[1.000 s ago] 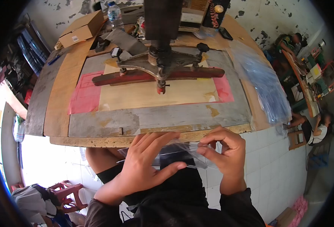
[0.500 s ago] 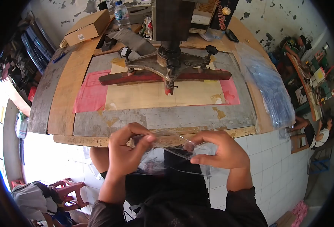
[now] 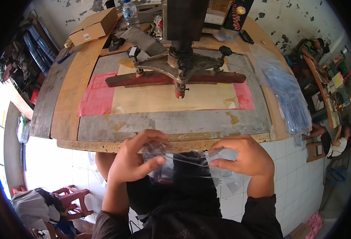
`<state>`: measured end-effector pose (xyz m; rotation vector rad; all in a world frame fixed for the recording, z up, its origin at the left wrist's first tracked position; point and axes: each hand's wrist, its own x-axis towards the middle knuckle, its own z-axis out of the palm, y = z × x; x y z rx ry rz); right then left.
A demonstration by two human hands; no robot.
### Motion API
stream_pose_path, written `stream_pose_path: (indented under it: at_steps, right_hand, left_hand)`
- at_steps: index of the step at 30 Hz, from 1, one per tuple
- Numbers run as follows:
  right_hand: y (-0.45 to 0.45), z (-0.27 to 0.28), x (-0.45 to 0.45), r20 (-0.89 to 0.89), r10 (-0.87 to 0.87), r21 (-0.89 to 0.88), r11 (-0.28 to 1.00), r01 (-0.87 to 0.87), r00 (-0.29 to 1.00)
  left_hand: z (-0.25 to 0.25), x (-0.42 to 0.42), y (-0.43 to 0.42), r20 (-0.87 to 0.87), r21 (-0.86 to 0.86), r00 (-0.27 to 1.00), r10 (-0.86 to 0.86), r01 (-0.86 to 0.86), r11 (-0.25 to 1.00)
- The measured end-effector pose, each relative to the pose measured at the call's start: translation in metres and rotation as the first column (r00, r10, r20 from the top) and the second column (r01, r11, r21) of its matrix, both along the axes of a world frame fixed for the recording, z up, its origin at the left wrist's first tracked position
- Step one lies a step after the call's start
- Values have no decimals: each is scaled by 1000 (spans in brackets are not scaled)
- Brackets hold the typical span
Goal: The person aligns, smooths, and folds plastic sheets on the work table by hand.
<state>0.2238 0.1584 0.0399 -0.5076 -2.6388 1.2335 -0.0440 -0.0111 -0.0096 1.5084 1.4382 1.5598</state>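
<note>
A clear, crinkled plastic sheet [image 3: 185, 161] stretches between my two hands, over my lap and just in front of the table edge. Its folds catch the light, and whether it is a flat sheet or a bag I cannot tell. My left hand [image 3: 133, 159] curls around its left end, with blurred fingers above and the thumb below. At the other end, my right hand [image 3: 245, 157] grips the plastic between bent fingers and thumb. Beyond both hands, a heavy press head with a red-edged bar [image 3: 175, 79] stands over a cream sheet [image 3: 175, 99] with pink ends.
Stacked clear plastic [image 3: 289, 95] lies along the table's right side. A cardboard box [image 3: 94, 28], a water bottle [image 3: 130, 16] and a phone [image 3: 246, 36] sit at the back. A red stool [image 3: 74, 201] stands lower left. Other people are at the far right and lower left.
My hands have drawn slightly apart, the right one moving rightward and the left one slightly left. The plastic between them has shifted and spread wider. My view has tilted a little.
</note>
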Motion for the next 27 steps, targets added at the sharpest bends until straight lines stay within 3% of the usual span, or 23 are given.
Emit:
stream_pose_path:
  at_steps: [1,3,4,5,8,10,11,13,21,23,24,26,27]
  right_hand:
    - [-1,2,-2,6,12,25,1000,-12,1000]
    - [-4,8,-8,25,19,22,1000,-19,1000]
    - [-5,10,-10,46,24,17,1000,-25,999]
    - [-4,9,-10,45,23,19,1000,-24,999]
    - [1,5,-4,-21,10,18,1000,-10,1000]
    - [7,9,3,130,-75,-24,997,78,989]
    - [10,9,4,130,-75,-25,997,79,989]
    - [16,10,7,132,-76,-196,975,102,988]
    - [40,8,10,113,-55,-266,960,83,992]
    - [57,-2,10,178,-49,-303,947,103,983]
    - [62,-7,11,176,-51,-300,948,103,983]
    - [71,-17,10,60,-48,-87,995,53,997]
    - [73,-22,9,62,-45,-89,995,50,997]
  left_hand:
    - [3,-1,2,0,-1,1000,2,-2,1000]
    - [7,-2,6,-205,-86,971,-125,109,990]
    - [6,-1,5,-203,-222,977,-66,20,975]
    - [6,-1,4,-204,-220,977,-67,21,975]
    - [4,-4,-1,-151,-222,988,-21,-13,975]
    - [1,-5,-6,-19,-263,994,108,-109,958]
    - [2,-6,-7,-19,-265,994,108,-109,958]
    - [4,-6,-8,-33,-274,996,83,-89,958]
    - [1,-7,-2,-10,-282,995,95,-94,955]
    - [-12,-9,4,104,-354,980,167,-120,927]
    - [-18,-12,8,102,-352,981,166,-120,928]
    - [-28,-16,13,15,-360,979,206,-187,914]
    - [-30,-16,15,16,-362,978,208,-188,913]
